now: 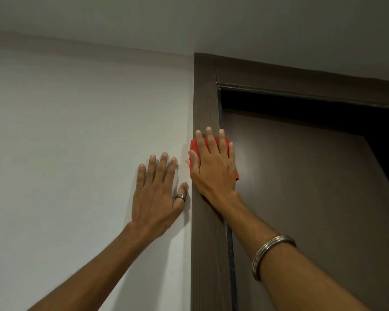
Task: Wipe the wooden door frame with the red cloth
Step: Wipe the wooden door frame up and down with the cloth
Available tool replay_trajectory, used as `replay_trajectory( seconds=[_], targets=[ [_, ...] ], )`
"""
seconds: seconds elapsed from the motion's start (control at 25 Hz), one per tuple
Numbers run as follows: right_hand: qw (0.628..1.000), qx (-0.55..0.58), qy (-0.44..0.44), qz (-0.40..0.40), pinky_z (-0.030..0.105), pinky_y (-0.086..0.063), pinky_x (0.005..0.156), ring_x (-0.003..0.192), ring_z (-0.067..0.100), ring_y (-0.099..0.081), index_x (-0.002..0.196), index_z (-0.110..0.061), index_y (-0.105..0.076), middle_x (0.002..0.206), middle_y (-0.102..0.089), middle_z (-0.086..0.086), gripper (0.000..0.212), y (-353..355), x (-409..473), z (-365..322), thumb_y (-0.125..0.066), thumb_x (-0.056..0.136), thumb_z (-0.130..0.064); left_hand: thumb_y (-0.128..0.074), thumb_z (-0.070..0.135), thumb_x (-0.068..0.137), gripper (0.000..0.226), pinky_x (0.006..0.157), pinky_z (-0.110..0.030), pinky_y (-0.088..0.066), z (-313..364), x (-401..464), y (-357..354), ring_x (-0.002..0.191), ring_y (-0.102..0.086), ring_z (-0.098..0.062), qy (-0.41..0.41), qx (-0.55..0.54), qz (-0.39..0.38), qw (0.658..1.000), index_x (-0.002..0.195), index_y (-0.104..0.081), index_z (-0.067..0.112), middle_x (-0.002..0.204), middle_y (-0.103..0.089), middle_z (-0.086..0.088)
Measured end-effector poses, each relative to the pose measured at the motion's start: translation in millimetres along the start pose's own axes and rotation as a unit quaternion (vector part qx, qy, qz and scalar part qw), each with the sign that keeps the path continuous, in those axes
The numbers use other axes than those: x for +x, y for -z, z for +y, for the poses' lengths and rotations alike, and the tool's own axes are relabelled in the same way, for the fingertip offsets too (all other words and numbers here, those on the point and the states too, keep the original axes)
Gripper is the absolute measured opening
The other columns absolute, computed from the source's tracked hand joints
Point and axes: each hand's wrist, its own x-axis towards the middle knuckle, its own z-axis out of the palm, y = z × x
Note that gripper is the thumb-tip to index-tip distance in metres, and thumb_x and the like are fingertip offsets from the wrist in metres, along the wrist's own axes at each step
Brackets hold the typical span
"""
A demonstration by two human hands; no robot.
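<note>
Nearest, my right forearm carries a metal bangle (270, 254) and crosses in front of the wooden door frame (206, 104). My left hand (158, 194) lies flat on the white wall (76, 131) just left of the frame, fingers extended and slightly spread, holding nothing; a dark ring (180, 197) sits on its thumb. My right hand (213, 167) is also flat and open, palm pressing the red cloth (194, 145) against the frame's upright. The cloth shows at both sides of the hand. Beyond it, right of the upright, stands the brown door (301, 187), under the frame's top rail.
</note>
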Motion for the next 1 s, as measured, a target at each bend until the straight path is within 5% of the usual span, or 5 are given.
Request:
replay_trajectory(
  seconds=[0.56,1.0],
  targets=[
    [1.0,-0.01,0.01,-0.008,0.057,-0.01,0.132,0.163,0.035,-0.004,0.165,-0.024,-0.018,0.174,-0.012,0.006,0.059,10.6,145.6,4.3,-0.026,0.111,-0.047,0.004,0.067,0.096,0.081,0.13,-0.044,0.017,-5.7,37.4,-10.3,0.159,0.023,-0.021,-0.001,0.002,0.031,1.0,0.166,0.008,0.026,0.174,0.017,0.001],
    [0.999,-0.011,-0.039,-0.01,0.055,-0.018,0.129,0.163,0.034,-0.008,0.166,-0.026,-0.016,0.175,-0.011,0.005,0.064,3.9,39.7,-7.9,-0.028,0.109,-0.053,-0.023,0.057,0.104,0.075,0.133,-0.052,0.002,3.6,-47.3,-12.0,0.163,0.007,-0.028,-0.019,-0.003,0.002,1.0,0.168,-0.005,0.021,0.176,0.003,-0.007]
  ],
)
